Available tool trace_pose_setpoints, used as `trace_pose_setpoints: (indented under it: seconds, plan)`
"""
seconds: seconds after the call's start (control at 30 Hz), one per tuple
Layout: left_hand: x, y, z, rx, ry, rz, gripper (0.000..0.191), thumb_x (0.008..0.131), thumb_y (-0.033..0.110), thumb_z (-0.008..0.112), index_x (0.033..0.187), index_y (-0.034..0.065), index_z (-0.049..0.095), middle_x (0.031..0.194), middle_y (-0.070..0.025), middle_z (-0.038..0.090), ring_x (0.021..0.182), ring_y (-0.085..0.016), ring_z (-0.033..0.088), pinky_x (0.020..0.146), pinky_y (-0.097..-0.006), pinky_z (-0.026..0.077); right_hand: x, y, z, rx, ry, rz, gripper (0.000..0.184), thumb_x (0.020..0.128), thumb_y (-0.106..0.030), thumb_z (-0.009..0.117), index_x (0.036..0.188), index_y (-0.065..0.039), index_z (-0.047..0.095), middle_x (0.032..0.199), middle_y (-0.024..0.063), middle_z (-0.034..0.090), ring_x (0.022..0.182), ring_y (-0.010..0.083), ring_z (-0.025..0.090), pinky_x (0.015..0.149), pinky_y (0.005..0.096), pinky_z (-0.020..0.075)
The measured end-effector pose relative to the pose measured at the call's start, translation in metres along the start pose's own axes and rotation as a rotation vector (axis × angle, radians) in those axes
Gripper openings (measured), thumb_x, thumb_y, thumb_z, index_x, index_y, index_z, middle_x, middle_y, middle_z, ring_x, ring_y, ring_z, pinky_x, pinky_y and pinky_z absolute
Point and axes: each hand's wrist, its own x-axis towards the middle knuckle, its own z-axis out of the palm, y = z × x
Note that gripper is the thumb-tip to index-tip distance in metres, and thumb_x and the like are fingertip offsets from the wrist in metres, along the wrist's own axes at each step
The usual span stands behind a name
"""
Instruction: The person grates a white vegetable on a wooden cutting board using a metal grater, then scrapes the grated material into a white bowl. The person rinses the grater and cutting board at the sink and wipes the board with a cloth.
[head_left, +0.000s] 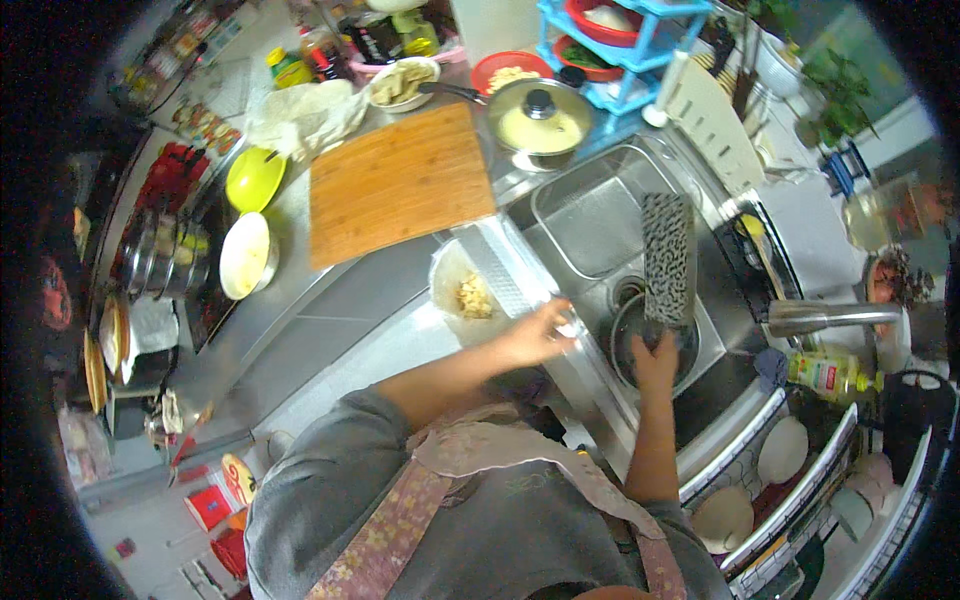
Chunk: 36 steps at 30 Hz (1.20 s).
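My right hand (656, 356) grips the handle of a cleaver (667, 259) over the sink. Its broad blade has a dark mottled pattern and points away from me. Beneath that hand a round bowl (619, 352) sits in the steel sink (592, 217), partly hidden by the hand and blade. My left hand (541, 331) hovers at the sink's near left rim, blurred, fingers apart, with nothing plainly held. Left of the sink rim, a pale bag or bin liner (448, 281) hangs low with yellowish scraps (474, 296) inside.
A wooden cutting board (397, 184) lies on the counter, beside a lidded pan (538, 124). A yellow-green bowl (255, 180) and a white bowl (246, 255) stand left. The faucet (832, 318) reaches in from the right, above a dish rack (787, 487).
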Motion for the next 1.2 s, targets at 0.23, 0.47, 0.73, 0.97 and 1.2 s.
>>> trace_pose_setpoints:
  seconds: [0.23, 0.47, 0.73, 0.97, 1.2]
  plan:
    - [-0.051, -0.148, -0.232, -1.367, 1.168, -0.635, 0.031, 0.084, 0.038, 0.066, 0.098, 0.0117, 0.058, 0.098, -0.0104, 0.059, 0.083, -0.022, 0.058, 0.072, -0.0361, 0.043, -0.043, 0.027, 0.001, -0.393, 0.050, -0.025, 0.039, 0.075, -0.024, 0.066, 0.107, -0.003, 0.057, 0.093, 0.0186, 0.063, 0.086, 0.0382, 0.061, 0.075, 0.0438, 0.0467]
    - [-0.053, -0.135, -0.287, -1.660, 0.970, -0.349, 0.029, 0.081, 0.043, 0.067, 0.102, 0.0242, 0.059, 0.102, -0.0034, 0.060, 0.092, -0.021, 0.057, 0.079, -0.0365, 0.040, -0.072, 0.003, 0.042, -0.311, 0.113, 0.023, 0.029, 0.076, -0.018, 0.068, 0.095, 0.001, 0.059, 0.079, 0.0208, 0.061, 0.074, 0.0353, 0.060, 0.068, 0.0394, 0.0464]
    - [-0.074, -0.101, -0.318, -1.541, 0.840, -0.046, 0.033, 0.082, 0.016, 0.067, 0.111, 0.0103, 0.053, 0.108, -0.0086, 0.059, 0.099, -0.025, 0.058, 0.081, -0.0411, 0.050, -0.085, -0.033, 0.072, -0.537, 0.105, 0.096, 0.034, 0.076, -0.026, 0.069, 0.094, 0.000, 0.055, 0.085, 0.0243, 0.060, 0.079, 0.0407, 0.058, 0.069, 0.0439, 0.0457]
    - [-0.135, -0.064, -0.356, -1.281, 0.969, -0.104, 0.044, 0.079, -0.002, 0.056, 0.121, 0.0006, 0.045, 0.119, -0.0131, 0.053, 0.110, -0.031, 0.054, 0.089, -0.0488, 0.051, -0.049, -0.075, 0.146, -0.685, 0.024, -0.135, 0.034, 0.076, -0.023, 0.065, 0.100, -0.001, 0.055, 0.092, 0.0199, 0.061, 0.084, 0.0376, 0.060, 0.073, 0.0450, 0.0480]
    - [-0.216, -0.023, -0.385, -1.004, 0.983, 0.054, 0.055, 0.071, 0.000, 0.062, 0.123, 0.0002, 0.045, 0.115, -0.0140, 0.055, 0.105, -0.027, 0.056, 0.082, -0.0390, 0.053, 0.039, -0.141, 0.250, -0.633, -0.050, -0.266, 0.033, 0.077, -0.025, 0.065, 0.098, -0.002, 0.055, 0.096, 0.0195, 0.058, 0.090, 0.0358, 0.058, 0.077, 0.0447, 0.0484]
